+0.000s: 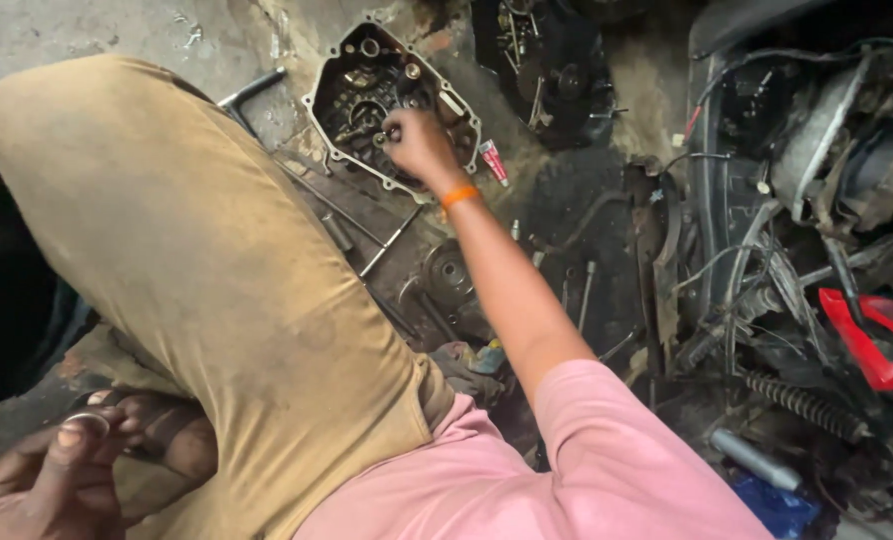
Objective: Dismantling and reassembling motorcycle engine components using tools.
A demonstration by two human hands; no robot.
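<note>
A bent knee in tan trousers (197,270) is filling the left half of the head view, and a pink sleeve (607,470) is running up from the bottom edge toward the middle. To the right, a stripped motorcycle (797,200) is standing with its cables, frame tubes and a coil spring (807,405) showing, and a red plastic part (882,340) is lying against it near the right edge. The oily floor (87,30) is carrying everything else.

Near the top centre, an engine cover (352,90) is lying flat with its open inner side facing up, gears and bosses showing inside its grey rim. The right hand (419,145) is reaching out at full arm's length and resting on the lower right part of this cover, fingers bunched together and pinching at something small inside it; what they are gripping is too small and dark to tell. An orange wristband (459,195) is sitting on that wrist.

Just right of the cover, a small red and white tube (494,162) is lying on the floor. Long thin rods (352,215) are lying between the knee and the arm, and a T-handled wrench (252,90) is lying just left of the cover.

At the bottom left corner, the left hand (42,480) is held low beside the knee, thumb and fingers closed on a thin metal ring (87,420).
</note>
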